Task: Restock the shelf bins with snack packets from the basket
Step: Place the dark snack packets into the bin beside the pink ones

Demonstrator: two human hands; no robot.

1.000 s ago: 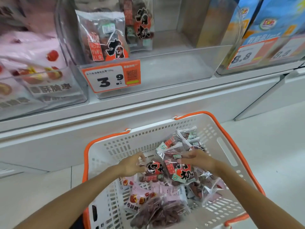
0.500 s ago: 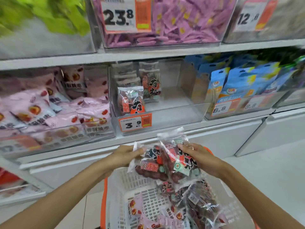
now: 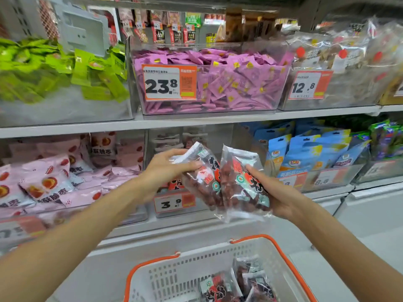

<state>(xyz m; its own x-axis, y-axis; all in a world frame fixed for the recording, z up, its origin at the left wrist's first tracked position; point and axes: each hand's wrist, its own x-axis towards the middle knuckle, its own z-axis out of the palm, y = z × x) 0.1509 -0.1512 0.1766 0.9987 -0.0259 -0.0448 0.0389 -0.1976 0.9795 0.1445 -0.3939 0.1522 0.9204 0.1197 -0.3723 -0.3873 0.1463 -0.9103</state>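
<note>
My left hand (image 3: 165, 168) grips the top of a clear packet of red dates (image 3: 202, 182). My right hand (image 3: 277, 199) holds a second clear date packet (image 3: 242, 186) from below, thumb on its front. Both packets hang side by side in front of the clear shelf bin (image 3: 216, 138) with the 3.9 price tag (image 3: 174, 202), which holds a few like packets at its back. Below, the white basket with orange rim (image 3: 170, 277) holds more date packets (image 3: 237, 284).
Pink packets (image 3: 50, 184) fill the bin to the left, blue pouches (image 3: 309, 153) the bin to the right. The shelf above carries bins of green (image 3: 54, 70), purple (image 3: 218, 79) and clear-wrapped (image 3: 340, 62) snacks. A white cabinet front stands behind the basket.
Both hands lifted the two date packets out of the basket and up to the level of the 3.9 bin. My view tilted upward, showing the upper shelf.
</note>
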